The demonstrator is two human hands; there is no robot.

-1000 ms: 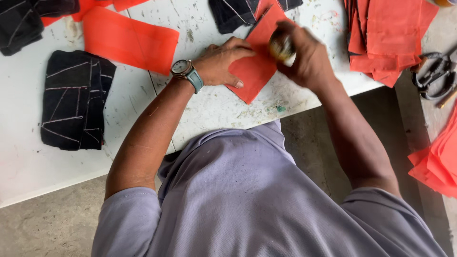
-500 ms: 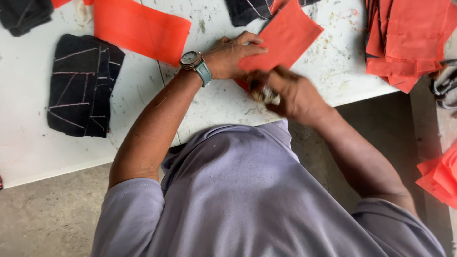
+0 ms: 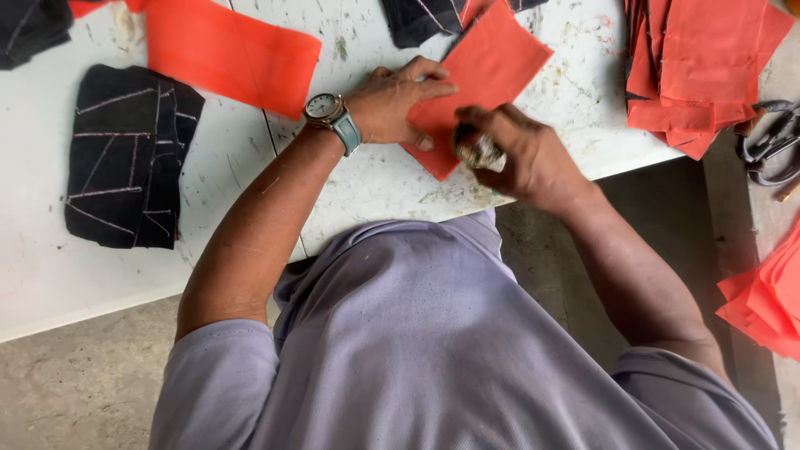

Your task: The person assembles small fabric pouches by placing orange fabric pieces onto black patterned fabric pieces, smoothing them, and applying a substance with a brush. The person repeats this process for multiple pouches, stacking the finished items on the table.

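The left hand (image 3: 398, 100) lies flat, fingers released, pinning the square orange fabric piece (image 3: 483, 79) on the scuffed white counter (image 3: 367, 179). The right hand (image 3: 521, 154) is clenched around a small pale worn block (image 3: 479, 152) at the fabric's near edge. Done well, I'd say: fabric kept taut, strokes even, starting beside the pinning hand.

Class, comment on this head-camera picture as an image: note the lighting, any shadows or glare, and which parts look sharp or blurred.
Head view: soft, even daylight, no glare on the white table; only faint shadows under the left hand and right hand; the orange fabric square and black stitched cloth look sharp; the small object in the right hand's grip is slightly blurred; edges bend a little from the wide lens.
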